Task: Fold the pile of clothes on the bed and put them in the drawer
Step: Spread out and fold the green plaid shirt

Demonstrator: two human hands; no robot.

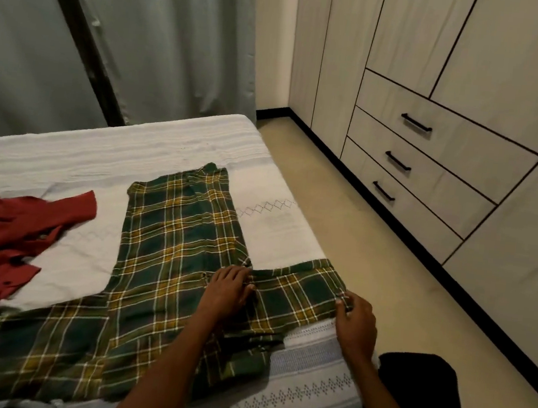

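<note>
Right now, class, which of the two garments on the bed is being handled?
The green plaid shirt: the left hand presses on it and the right hand pinches its sleeve edge. The red shirt lies untouched, farther left on the bed.

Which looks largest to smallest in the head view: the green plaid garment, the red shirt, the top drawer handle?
1. Green plaid garment, clearly largest.
2. Red shirt, partly cut off by the frame edge.
3. Top drawer handle, smallest, though it is also farthest from the camera.

Grey-green curtains [165,36] were hung behind, a dark vertical pole [89,38] was seen between them, and a beige floor [372,254] was laid alongside.
</note>
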